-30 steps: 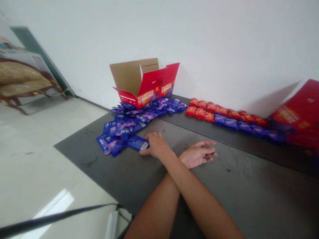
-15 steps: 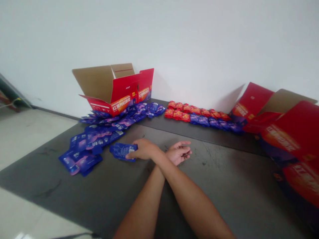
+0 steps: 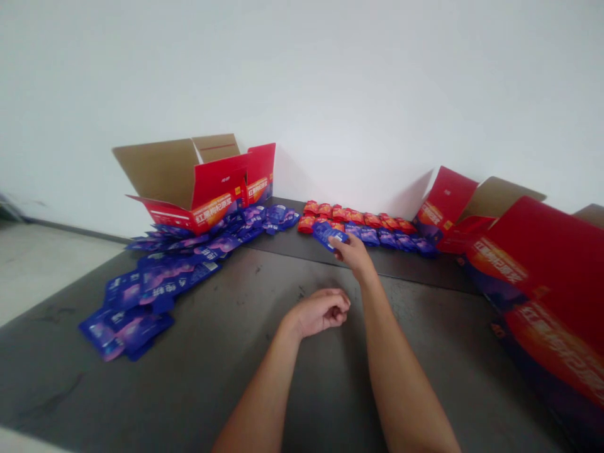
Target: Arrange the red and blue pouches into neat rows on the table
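A glossy blue-and-purple foil sachet (image 3: 329, 235) sits tilted, pinched at its near end by the right hand (image 3: 353, 256), its far edge just over the front of a row of red sachets (image 3: 352, 218) on the worktop (image 3: 264, 352).

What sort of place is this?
Probably a packing room: an open red carton stands behind blue sachets and rows of red sachets, all laid out on a dark worktop.

Your left forearm (image 3: 262, 393) and right forearm (image 3: 406, 377) are bare and taper to bare wrists, and your left hand (image 3: 321, 313) and right hand (image 3: 353, 253) are bare too.
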Action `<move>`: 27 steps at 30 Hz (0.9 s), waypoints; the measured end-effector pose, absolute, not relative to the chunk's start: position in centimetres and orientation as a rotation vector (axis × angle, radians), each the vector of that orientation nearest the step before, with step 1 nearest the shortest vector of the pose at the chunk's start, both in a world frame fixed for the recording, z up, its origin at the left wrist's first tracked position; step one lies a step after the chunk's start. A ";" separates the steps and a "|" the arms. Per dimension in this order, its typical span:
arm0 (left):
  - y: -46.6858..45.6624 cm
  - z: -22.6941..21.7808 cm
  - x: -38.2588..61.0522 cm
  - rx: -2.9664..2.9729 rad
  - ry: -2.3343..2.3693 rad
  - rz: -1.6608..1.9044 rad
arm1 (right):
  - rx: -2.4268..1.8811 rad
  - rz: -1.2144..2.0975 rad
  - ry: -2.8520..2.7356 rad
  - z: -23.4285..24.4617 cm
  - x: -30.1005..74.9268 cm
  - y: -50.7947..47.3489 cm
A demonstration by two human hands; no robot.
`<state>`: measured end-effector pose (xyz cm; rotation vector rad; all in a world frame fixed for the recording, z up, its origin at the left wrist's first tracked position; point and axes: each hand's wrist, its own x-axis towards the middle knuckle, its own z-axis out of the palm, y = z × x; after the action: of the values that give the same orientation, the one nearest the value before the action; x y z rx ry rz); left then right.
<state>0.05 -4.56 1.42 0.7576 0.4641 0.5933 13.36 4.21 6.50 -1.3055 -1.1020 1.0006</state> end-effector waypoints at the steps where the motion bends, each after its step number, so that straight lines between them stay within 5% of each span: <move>1: -4.7 1.6 -0.2 0.789 0.407 0.529 | -1.327 0.986 -1.089 5.9 13.5 4.4; 9: -5.0 1.8 -1.0 0.866 0.155 0.404 | -1.478 0.970 -1.100 0.9 11.5 5.2; 18: -5.0 1.6 -1.0 0.871 0.051 0.400 | -1.323 0.145 -1.777 1.9 10.9 4.4; 27: -5.3 1.7 -1.1 0.857 -0.053 0.382 | -1.315 0.051 -2.131 1.1 9.2 4.6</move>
<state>-1.13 -5.25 1.70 0.8567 -0.0529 0.3820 9.24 4.55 1.06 -1.3151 -2.1305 0.0506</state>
